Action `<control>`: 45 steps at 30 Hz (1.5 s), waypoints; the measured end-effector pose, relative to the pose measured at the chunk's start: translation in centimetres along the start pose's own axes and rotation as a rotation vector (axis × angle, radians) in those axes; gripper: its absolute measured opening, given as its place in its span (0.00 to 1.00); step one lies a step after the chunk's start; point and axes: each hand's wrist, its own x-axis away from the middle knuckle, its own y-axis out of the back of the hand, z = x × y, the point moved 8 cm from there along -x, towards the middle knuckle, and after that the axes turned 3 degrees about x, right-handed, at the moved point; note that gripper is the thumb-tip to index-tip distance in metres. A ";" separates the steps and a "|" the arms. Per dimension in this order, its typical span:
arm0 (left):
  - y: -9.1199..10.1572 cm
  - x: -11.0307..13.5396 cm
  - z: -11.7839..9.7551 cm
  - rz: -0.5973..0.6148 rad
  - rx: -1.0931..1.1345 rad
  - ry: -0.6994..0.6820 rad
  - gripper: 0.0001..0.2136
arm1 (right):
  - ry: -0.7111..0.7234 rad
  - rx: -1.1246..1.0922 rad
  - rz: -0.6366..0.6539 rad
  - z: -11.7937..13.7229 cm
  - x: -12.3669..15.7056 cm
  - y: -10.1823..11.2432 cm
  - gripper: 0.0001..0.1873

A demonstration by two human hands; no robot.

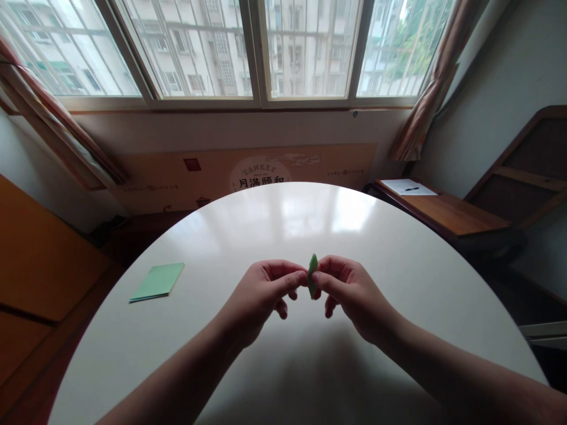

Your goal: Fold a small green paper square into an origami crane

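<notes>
A small folded piece of green paper [312,275] is held upright above the middle of a round white table [398,248]. My left hand [261,295] pinches its left side with thumb and forefinger. My right hand [349,292] pinches its right side, its other fingers curled under. Both hands meet at the paper, a little above the tabletop. A flat stack of green paper sheets [158,281] lies on the table to the left, well away from my hands.
A brown side table [447,212] with a white sheet and a pen [408,188] stands at the right. A cardboard panel with printed characters [261,174] leans under the window behind the table. A wooden board [39,260] stands at the left.
</notes>
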 end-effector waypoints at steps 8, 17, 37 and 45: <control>0.0 -0.1 0.5 -0.016 -0.002 0.019 0.10 | 0.031 0.035 0.005 0.0 0.1 -0.2 0.10; 0.4 -0.1 0.3 -0.061 -0.010 0.014 0.11 | -0.045 -0.021 0.020 -0.4 -0.1 0.1 0.13; 0.4 0.1 -0.6 -0.062 -0.148 -0.086 0.10 | -0.025 0.031 -0.015 -0.2 -0.1 0.4 0.16; 0.3 0.1 -0.7 -0.065 -0.179 -0.124 0.09 | -0.022 0.026 0.003 -0.3 0.1 0.2 0.13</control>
